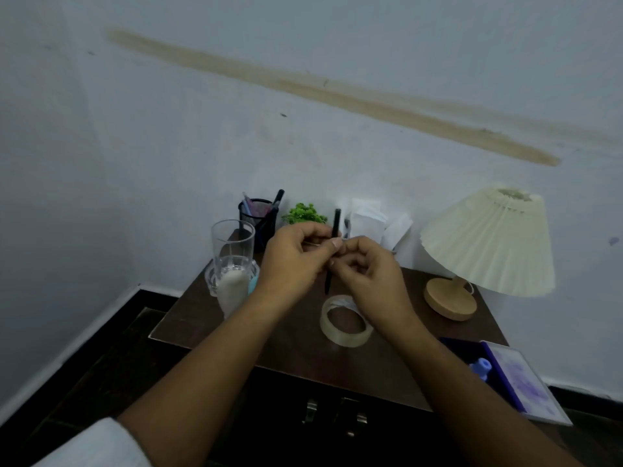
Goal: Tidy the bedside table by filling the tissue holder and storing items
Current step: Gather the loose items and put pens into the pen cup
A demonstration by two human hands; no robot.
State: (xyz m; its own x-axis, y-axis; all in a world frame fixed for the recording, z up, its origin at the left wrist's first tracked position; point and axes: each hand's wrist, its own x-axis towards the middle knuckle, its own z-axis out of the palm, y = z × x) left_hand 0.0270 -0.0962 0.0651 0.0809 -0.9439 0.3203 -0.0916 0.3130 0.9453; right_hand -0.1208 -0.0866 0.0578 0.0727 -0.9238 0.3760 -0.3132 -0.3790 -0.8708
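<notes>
Above the middle of the dark brown bedside table, both hands meet around a black pen held upright. My left hand pinches the pen's middle between thumb and fingers. My right hand has its fingers curled against the same spot; its exact grip is hidden. The pen's lower tip shows between the two hands. White tissues stick up from a holder at the back, mostly hidden behind the hands. A black mesh pen cup with several pens stands at the back left.
A clear tape roll lies on the table under my right wrist. A tall glass stands at the left edge, a small green plant at the back, a cream pleated lamp on the right. A purple box sits at the front right.
</notes>
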